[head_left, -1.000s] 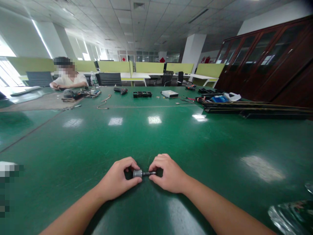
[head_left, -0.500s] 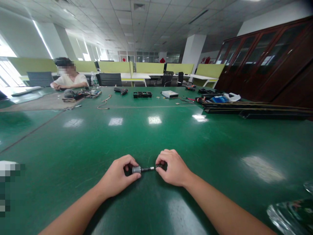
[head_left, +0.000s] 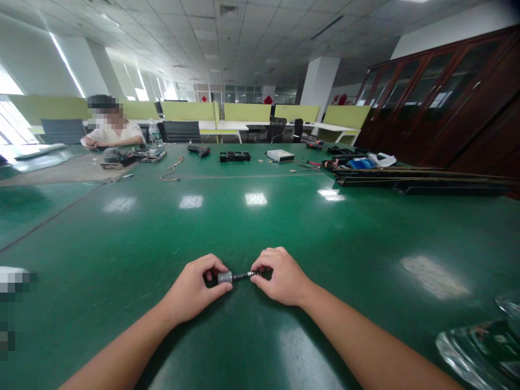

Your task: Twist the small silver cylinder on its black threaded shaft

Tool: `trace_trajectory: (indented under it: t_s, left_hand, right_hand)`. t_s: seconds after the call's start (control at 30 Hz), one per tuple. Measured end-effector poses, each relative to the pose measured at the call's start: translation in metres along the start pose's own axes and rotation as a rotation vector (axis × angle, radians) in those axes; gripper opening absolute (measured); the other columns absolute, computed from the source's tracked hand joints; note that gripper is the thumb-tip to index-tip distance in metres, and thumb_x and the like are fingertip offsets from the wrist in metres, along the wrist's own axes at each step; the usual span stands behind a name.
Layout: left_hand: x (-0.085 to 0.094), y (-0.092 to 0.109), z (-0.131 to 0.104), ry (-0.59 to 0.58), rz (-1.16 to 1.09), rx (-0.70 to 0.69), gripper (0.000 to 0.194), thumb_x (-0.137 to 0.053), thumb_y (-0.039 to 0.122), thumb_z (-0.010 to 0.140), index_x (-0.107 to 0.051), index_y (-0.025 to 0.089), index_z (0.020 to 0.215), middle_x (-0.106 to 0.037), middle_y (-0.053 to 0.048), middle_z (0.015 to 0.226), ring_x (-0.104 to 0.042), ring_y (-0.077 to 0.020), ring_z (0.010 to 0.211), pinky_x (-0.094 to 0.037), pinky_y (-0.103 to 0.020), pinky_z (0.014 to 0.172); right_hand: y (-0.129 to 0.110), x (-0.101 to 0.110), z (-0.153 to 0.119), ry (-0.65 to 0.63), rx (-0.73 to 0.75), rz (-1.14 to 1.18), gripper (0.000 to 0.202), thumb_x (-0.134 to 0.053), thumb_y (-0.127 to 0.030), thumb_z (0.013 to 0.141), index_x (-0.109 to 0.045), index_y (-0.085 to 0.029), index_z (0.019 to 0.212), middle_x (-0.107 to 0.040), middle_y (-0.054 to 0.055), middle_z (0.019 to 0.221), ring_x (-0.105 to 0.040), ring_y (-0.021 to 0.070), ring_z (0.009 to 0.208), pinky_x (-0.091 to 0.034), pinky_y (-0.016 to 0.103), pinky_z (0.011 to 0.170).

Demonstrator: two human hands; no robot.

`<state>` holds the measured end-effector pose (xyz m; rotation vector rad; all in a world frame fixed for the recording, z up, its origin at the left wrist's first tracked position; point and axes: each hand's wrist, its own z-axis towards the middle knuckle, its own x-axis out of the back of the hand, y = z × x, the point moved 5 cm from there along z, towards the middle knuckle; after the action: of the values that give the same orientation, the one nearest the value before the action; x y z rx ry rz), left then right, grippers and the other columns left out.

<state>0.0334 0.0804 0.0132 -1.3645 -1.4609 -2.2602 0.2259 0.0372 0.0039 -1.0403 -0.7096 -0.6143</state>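
- Clear plastic item (head_left: 455, 344), lower right, on the green desk (head_left: 260, 227).
- Left hand (head_left: 190, 295): fingers slightly parted, gripping the grey cylinder (head_left: 225, 277), its dark shaft (head_left: 239, 277) pointing right.
- Right hand (head_left: 286, 279): fingers nearly closed, pinching a small dark coiled piece (head_left: 256, 273) at the shaft's tip.
- Beyond: looped cord (head_left: 171, 176), black frame (head_left: 234, 157), pale flat box (head_left: 280, 156), power drill (head_left: 199, 151).
- Across the desk, far left: a seated person (head_left: 117, 132) beside a bottle (head_left: 155, 134).
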Motion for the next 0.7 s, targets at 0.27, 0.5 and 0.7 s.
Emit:
trace_trajectory:
  t_s: [0.27, 0.5, 0.7]
  left_hand:
    - [-0.001, 0.004, -0.001, -0.032, -0.037, -0.071, 0.016, -0.073, 0.024, 0.075, -0.065, 0.019, 0.088, -0.065, 0.0, 0.087, -0.056, -0.0162, 0.076, -0.042, -0.026, 0.068]
    - [-0.001, 0.009, -0.004, -0.065, -0.032, -0.103, 0.014, -0.068, 0.027, 0.081, -0.065, 0.02, 0.093, -0.066, 0.0, 0.089, -0.058, -0.0165, 0.079, -0.042, -0.026, 0.07]
    - [-0.002, 0.007, -0.003, -0.049, -0.037, -0.077, 0.014, -0.069, 0.023, 0.079, -0.065, 0.02, 0.092, -0.066, 0.0, 0.088, -0.057, -0.0163, 0.078, -0.042, -0.026, 0.07]
  right_hand:
    - [-0.016, -0.008, 0.001, -0.014, 0.06, 0.205, 0.03, -0.074, -0.006, 0.074, -0.07, -0.023, 0.098, -0.072, -0.002, 0.087, -0.061, 0.0146, 0.08, -0.04, 0.031, 0.082]
    - [-0.016, -0.01, -0.001, -0.028, 0.104, 0.172, 0.022, -0.074, -0.011, 0.076, -0.07, -0.022, 0.094, -0.071, -0.001, 0.087, -0.06, 0.0164, 0.084, -0.039, 0.033, 0.083]
    - [-0.016, -0.01, -0.002, -0.011, 0.121, 0.17, 0.015, -0.07, -0.013, 0.08, -0.07, -0.022, 0.092, -0.072, 0.001, 0.09, -0.06, 0.0175, 0.087, -0.04, 0.034, 0.083]
